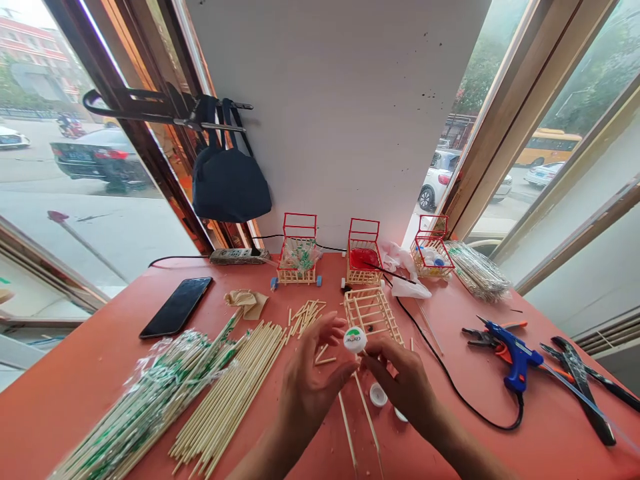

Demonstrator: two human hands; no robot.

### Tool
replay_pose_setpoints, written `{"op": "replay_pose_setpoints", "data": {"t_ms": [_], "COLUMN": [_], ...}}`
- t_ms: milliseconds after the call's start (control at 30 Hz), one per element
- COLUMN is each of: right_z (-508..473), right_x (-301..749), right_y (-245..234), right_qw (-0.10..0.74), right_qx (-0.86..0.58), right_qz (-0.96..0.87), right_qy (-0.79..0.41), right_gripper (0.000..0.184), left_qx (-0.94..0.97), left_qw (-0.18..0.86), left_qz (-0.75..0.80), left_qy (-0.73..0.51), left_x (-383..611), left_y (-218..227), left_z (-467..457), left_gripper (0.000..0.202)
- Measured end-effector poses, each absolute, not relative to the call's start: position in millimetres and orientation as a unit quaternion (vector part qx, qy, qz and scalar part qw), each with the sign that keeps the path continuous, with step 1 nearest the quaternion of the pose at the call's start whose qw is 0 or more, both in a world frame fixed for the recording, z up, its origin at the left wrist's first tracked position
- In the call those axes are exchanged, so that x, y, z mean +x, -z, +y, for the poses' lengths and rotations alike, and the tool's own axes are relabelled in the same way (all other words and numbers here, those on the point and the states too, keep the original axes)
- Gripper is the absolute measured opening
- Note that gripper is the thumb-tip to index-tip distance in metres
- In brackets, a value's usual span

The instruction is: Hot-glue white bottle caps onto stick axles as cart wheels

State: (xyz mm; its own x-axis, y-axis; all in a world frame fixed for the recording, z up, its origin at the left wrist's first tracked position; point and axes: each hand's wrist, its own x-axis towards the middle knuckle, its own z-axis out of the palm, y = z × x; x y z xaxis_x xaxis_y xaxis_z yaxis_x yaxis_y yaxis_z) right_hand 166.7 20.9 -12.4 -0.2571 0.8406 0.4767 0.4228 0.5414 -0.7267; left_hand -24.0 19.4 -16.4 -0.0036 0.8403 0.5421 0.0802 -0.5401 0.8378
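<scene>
A white bottle cap (355, 339) with a green mark faces up between my hands. My right hand (403, 373) pinches at its lower right edge, where a bit of thin wooden stick seems to show at the fingertips. My left hand (314, 370) is open, thumb and fingers apart around the cap's left side; whether it touches the cap I cannot tell. Beneath my hands, two long sticks (369, 420) lie on the table, with another white cap (378, 395) beside them. A small stick frame (373, 312) lies just beyond my hands.
Three little stick carts (297, 260) with red handles stand along the wall. Stick bundles (230, 393) and a phone (177, 307) lie left on the red table (65, 373). On the right are a blue glue gun (517, 353), its black cord, and pliers (580, 380).
</scene>
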Motion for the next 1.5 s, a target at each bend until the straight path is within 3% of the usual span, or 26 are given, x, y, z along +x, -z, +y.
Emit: {"op": "replay_pose_setpoints", "data": {"t_ms": [133,300,567,833,1500], "right_z": [18,16,16,20,17], "right_x": [166,165,164,166,162], "right_y": [11,8,9,10,9], "right_qw": [0.469,0.480,0.508,0.520,0.565], "right_qx": [-0.420,-0.425,-0.412,-0.431,-0.409], "right_qz": [-0.733,-0.712,-0.689,-0.670,-0.639], "right_qy": [-0.257,-0.286,-0.312,-0.307,-0.323], "right_gripper": [0.012,0.009,0.010,0.008,0.018], "left_qx": [0.551,0.521,0.476,0.474,0.360], "left_qw": [0.498,0.582,0.574,0.595,0.579], "left_qz": [0.348,0.343,0.372,0.381,0.440], "left_qy": [-0.572,-0.522,-0.552,-0.526,-0.584], "left_x": [-17,-12,-8,-1,24], "left_y": [18,15,15,0,0], "left_z": [22,17,15,11,16], "left_gripper": [0.048,0.028,0.050,0.034,0.037]}}
